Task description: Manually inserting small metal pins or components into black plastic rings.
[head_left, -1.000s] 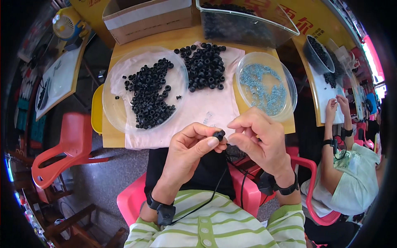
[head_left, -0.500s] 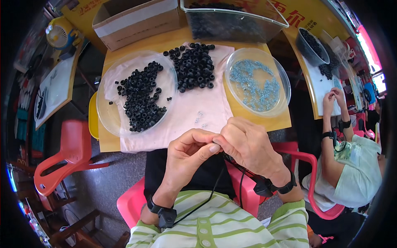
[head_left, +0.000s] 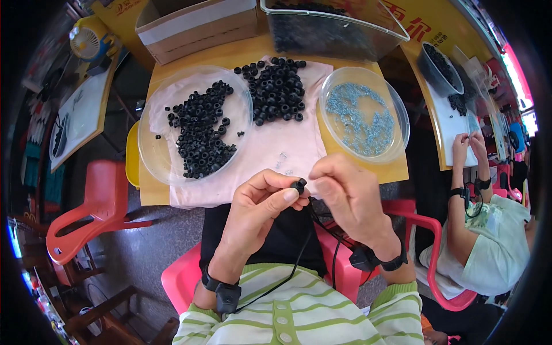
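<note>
Pinched only at the fingertips of the left hand [head_left: 259, 198], with the right hand [head_left: 348, 192] closed at its three o'clock, seemingly pinching something too small to see, the small black ring [head_left: 298, 186] could slip and drop into the lap.

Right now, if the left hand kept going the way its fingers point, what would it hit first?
The left hand points right, pinching a small black ring. Going on, it would most likely meet the fingertips of the right hand straight away; they look almost touching, though depth is hard to judge.
</note>
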### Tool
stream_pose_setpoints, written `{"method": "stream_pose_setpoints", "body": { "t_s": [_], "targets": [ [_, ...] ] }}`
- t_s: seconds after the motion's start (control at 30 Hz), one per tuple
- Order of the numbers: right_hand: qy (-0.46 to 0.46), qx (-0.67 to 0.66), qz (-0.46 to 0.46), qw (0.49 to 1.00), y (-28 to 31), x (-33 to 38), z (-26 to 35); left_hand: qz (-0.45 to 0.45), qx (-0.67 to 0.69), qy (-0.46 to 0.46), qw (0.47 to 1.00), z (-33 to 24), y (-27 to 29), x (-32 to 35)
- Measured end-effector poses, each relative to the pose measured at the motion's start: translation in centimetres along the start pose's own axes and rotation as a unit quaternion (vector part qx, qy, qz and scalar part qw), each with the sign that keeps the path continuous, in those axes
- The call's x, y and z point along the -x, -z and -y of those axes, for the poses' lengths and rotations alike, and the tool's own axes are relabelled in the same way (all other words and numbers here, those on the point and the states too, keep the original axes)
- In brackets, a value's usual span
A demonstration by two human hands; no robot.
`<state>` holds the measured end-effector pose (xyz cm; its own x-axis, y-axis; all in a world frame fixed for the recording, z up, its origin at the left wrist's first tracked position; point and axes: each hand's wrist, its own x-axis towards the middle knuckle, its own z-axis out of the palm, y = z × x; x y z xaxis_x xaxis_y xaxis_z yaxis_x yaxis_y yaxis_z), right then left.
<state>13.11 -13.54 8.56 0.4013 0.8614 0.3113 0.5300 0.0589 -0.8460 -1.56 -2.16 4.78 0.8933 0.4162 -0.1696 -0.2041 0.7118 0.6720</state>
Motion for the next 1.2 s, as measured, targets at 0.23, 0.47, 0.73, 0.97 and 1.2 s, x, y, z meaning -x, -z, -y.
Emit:
{"method": "stream_pose_setpoints", "body": {
  "t_s": [0.23,0.47,0.73,0.97,1.2],
  "targets": [
    [0.160,0.211,-0.048,0.963,-0.1,-0.5,0.2,-0.014,0.058,0.009,0.998,0.6,0.2,-0.5],
    [0.186,0.252,-0.033,0.949,-0.5,-0.1,-0.2,-0.004,0.084,0.048,0.995,0.7,0.2,-0.8],
    [0.208,0.219,0.003,0.953,-1.4,0.9,-1.3,-0.012,0.073,0.113,0.991,0.9,0.9,-0.5],
    [0.136,0.238,0.056,0.960,1.4,-3.8,-0.5,-0.081,-0.167,-0.025,0.982,-1.7,1.1,-1.8],
    [0.046,0.313,-0.163,0.934,9.6,-17.5,-3.5,-0.244,-0.658,-0.279,0.655,-8.1,5.6,-5.7]
  ]
}}
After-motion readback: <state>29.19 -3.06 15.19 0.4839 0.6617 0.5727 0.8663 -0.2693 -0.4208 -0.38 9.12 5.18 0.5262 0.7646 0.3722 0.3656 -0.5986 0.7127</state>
